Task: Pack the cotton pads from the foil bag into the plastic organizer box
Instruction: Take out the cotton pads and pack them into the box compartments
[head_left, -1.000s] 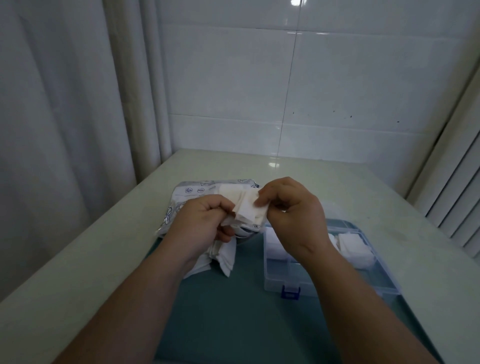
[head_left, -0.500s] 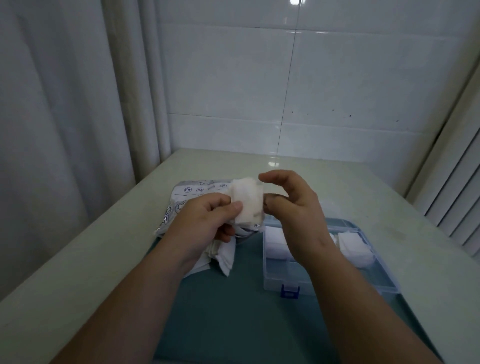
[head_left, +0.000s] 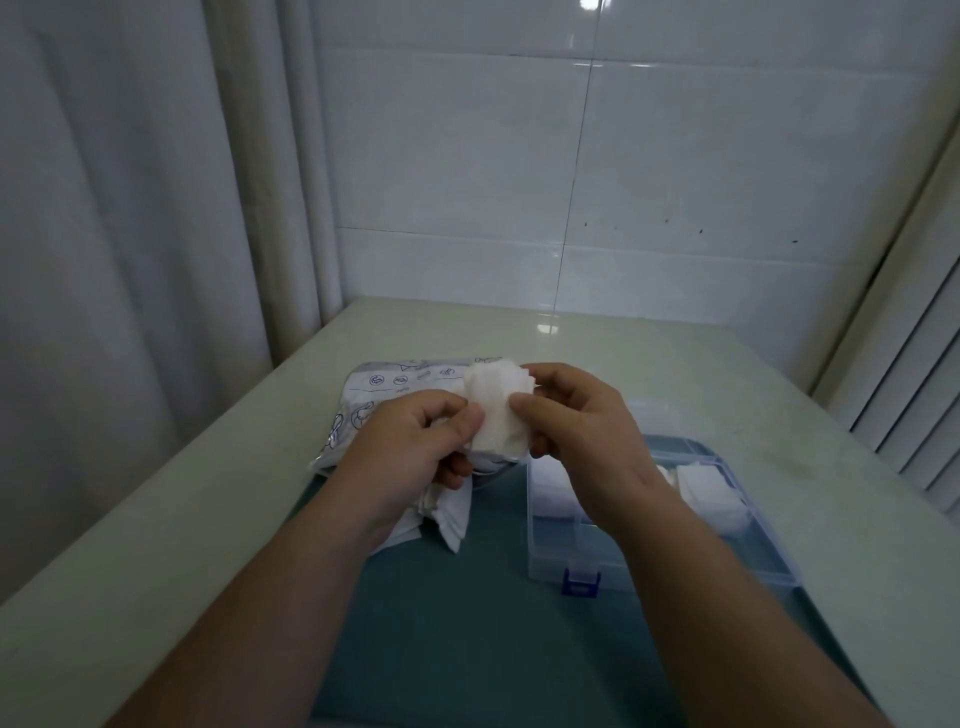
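A small stack of white cotton pads (head_left: 496, 410) is held upright above the table between my left hand (head_left: 415, 447) and my right hand (head_left: 582, 426), both pinching its sides. Behind and under my left hand lies the silver foil bag (head_left: 384, 384) with printed icons. More loose pads (head_left: 447, 512) spill out below my left wrist onto the mat. The clear plastic organizer box (head_left: 561, 561) with a blue latch stands open at the right, with pads (head_left: 711, 491) in its far right compartment. My right forearm hides part of the box.
A teal mat (head_left: 467, 639) covers the near part of the pale table (head_left: 156, 545). A grey curtain hangs at the left, a tiled wall stands behind, and slatted blinds (head_left: 914, 415) run along the right edge.
The pad stack has been turned and squared upright. My right hand, briefly opened half a second ago, has closed again on the stack's right side. Both hands stay in the same spot.
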